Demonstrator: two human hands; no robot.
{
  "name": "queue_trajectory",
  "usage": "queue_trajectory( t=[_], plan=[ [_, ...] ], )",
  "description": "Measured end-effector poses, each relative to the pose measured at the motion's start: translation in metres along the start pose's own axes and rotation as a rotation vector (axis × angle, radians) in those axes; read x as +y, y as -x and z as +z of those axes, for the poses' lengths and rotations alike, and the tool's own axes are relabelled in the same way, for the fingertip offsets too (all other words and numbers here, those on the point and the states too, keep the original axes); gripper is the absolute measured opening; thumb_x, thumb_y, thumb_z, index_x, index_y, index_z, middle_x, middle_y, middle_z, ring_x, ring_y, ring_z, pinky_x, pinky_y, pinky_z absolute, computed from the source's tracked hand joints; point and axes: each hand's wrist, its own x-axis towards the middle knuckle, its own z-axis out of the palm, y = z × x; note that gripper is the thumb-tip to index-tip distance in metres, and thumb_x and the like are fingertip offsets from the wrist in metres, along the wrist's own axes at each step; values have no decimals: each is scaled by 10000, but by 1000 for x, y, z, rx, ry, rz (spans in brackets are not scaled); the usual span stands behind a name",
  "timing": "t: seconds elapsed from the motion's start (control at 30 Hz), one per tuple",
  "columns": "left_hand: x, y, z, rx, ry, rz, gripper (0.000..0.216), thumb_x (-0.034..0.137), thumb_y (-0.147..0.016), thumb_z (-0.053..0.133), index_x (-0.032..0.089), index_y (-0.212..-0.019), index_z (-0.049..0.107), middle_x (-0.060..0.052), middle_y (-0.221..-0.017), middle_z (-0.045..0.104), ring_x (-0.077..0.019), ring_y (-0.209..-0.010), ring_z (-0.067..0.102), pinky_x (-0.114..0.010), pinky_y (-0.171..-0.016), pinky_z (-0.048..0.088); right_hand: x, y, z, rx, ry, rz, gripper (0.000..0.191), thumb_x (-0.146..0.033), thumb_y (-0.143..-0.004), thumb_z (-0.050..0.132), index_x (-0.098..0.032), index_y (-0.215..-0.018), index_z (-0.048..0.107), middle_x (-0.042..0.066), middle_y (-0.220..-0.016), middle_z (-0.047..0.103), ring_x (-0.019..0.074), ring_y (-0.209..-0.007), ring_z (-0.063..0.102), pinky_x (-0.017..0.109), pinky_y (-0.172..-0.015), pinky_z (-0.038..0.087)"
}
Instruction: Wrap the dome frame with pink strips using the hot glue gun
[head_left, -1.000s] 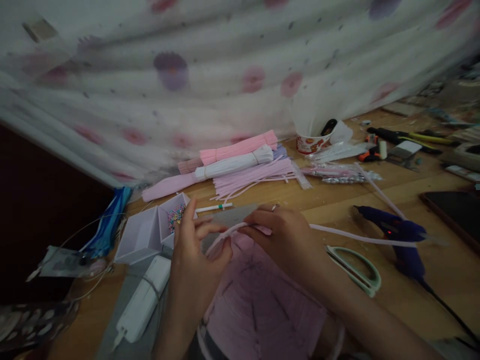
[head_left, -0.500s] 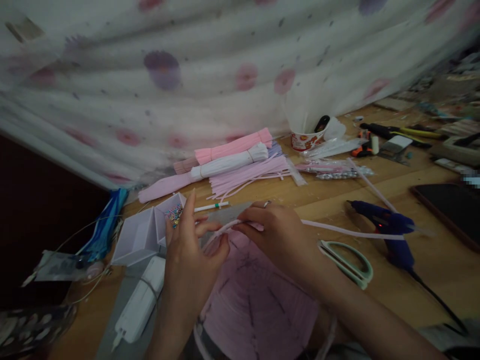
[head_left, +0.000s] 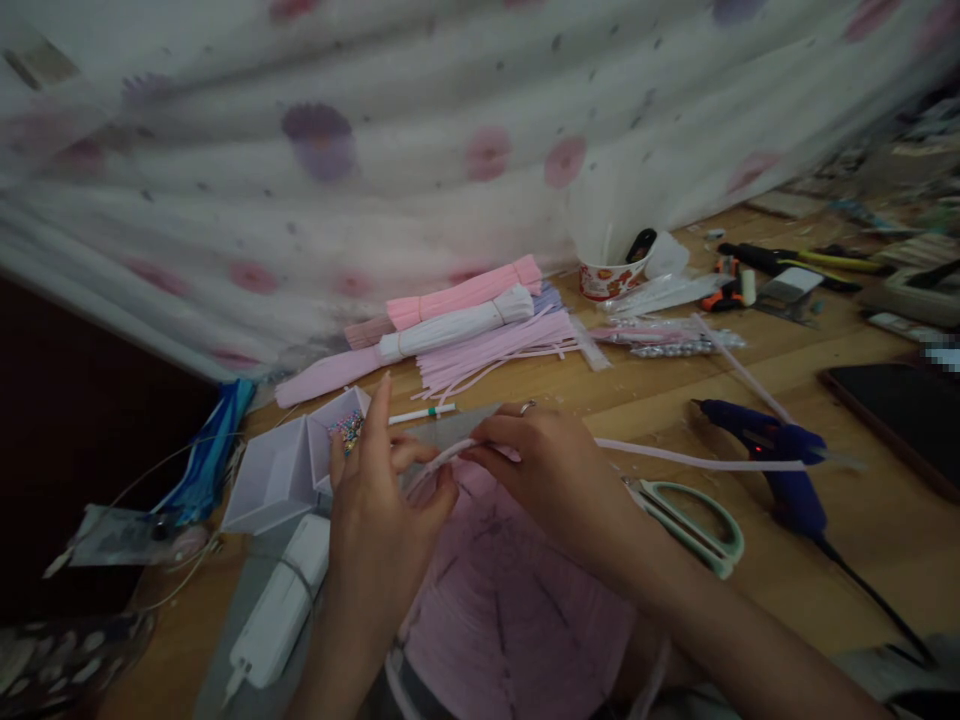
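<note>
My left hand (head_left: 379,520) and my right hand (head_left: 551,470) meet above a pink sheet (head_left: 517,610) near the table's front edge. Both pinch a long pale pink pipe cleaner (head_left: 697,462) that runs off to the right over the table. The left index finger points up while the thumb and other fingers press the curved end of the pipe cleaner. A ring shows on my right hand. Just right of that hand lie mint-handled scissors (head_left: 694,520).
A blue glue gun (head_left: 772,470) lies at right with its cord trailing. Bundles of pink and white pipe cleaners (head_left: 457,325) sit behind. A white divided box (head_left: 289,470) with beads, a white charger (head_left: 277,610), a paper cup (head_left: 611,280) and tools lie around. A flowered cloth hangs behind.
The view has shifted slightly. My hands stay together on the pipe cleaner, and my left index finger has lifted to point upward.
</note>
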Motion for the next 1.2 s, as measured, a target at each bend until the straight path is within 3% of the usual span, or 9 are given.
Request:
queue_trajectory(
  t=[0.13,0.43,0.57,0.63,0.7,0.8,0.93,1.07,1.2],
  plan=[
    [-1,0,0,4,9,0,900,200,-752,748,313,-1523,297,16,-807,746,-308,-981,720,-647,-1065,372,1,0,1,18,27,0,103,-216,-908,711,-167,-836,767,54,-781,737,188,-727,629,279,-644,326],
    [-11,5,-1,-91,-43,14,1033,283,-795,743,281,-1578,70,-11,-904,785,-332,-1146,661,-707,-1141,155,0,0,0,2,-30,-6,82,-208,-895,727,-165,-850,782,51,-783,741,187,-720,634,279,-642,342],
    [-14,6,-4,-162,-66,-28,1033,281,-793,727,260,-1583,61,-37,-932,792,-344,-1107,677,-727,-1117,177,-1,-1,0,3,-40,-18,72,-193,-892,730,-164,-854,783,55,-799,748,183,-731,642,278,-649,354],
    [-17,6,-12,-209,-77,-47,995,318,-774,735,240,-1575,150,-71,-1002,786,-357,-1059,689,-732,-1094,224,0,-1,1,5,-29,-16,78,-196,-891,733,-159,-838,777,57,-798,748,183,-736,643,278,-652,355],
    [-21,5,-25,-265,-83,-73,837,420,-767,728,247,-1502,368,-84,-1048,774,-364,-1018,694,-712,-1054,313,2,-1,1,11,-20,-9,94,-213,-893,731,-164,-823,771,54,-796,746,181,-727,640,276,-645,350],
    [-28,3,-48,-323,-59,-143,502,572,-810,613,266,-1203,674,-76,-960,774,-352,-950,707,-590,-916,498,6,0,2,22,-20,-8,109,-233,-899,722,-180,-814,765,45,-798,745,177,-722,638,272,-643,352],
    [-38,-1,-64,-565,-24,-161,404,535,-904,438,273,-976,736,-59,-1062,772,-289,-1049,689,-433,-919,526,10,2,3,36,-27,-13,104,-232,-894,724,-180,-817,771,48,-790,741,190,-738,650,278,-660,380],
    [-46,-2,-67,-900,-71,-131,298,367,-880,450,280,-876,734,-19,-950,783,-244,-933,705,-340,-840,522,16,8,3,92,-68,-50,84,-200,-880,734,-168,-809,766,45,-761,731,198,-738,657,286,-664,414],
    [-59,0,-69,-1015,-151,-159,306,289,-797,457,263,-816,761,-34,-795,778,-245,-776,714,-316,-713,510,18,19,-6,177,-140,-57,39,-160,-858,747,-181,-826,756,17,-797,743,185,-739,678,284,-665,461]
  ],
)
